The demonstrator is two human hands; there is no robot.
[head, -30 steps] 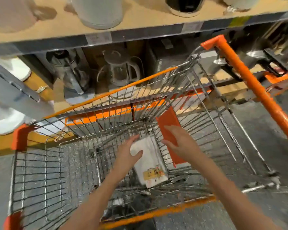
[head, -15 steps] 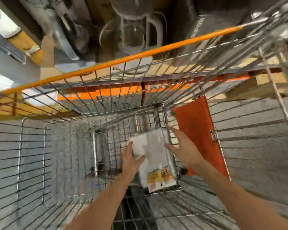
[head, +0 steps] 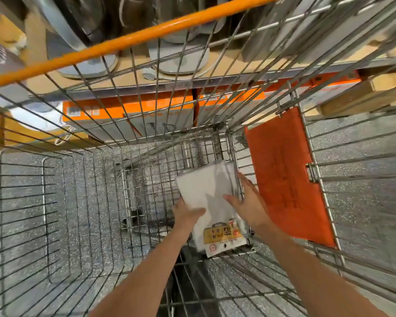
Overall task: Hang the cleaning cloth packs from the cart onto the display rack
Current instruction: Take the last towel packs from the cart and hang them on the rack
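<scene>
Both hands (head: 249, 202) now deeper around packs (head: 206, 191)

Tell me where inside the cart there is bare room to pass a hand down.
Free: the cart's wire floor left of the cloth packs, up to the left wall. Crowded: the right corner, where the left hand and right hand grip the packs beside the orange flap.

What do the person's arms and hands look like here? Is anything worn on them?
Both forearms are bare as far as the view shows: no sleeve reaches them. The left hand and the right hand wear no gloves. No watch, bracelet or ring is visible on either, though the picture is somewhat blurred.
</scene>
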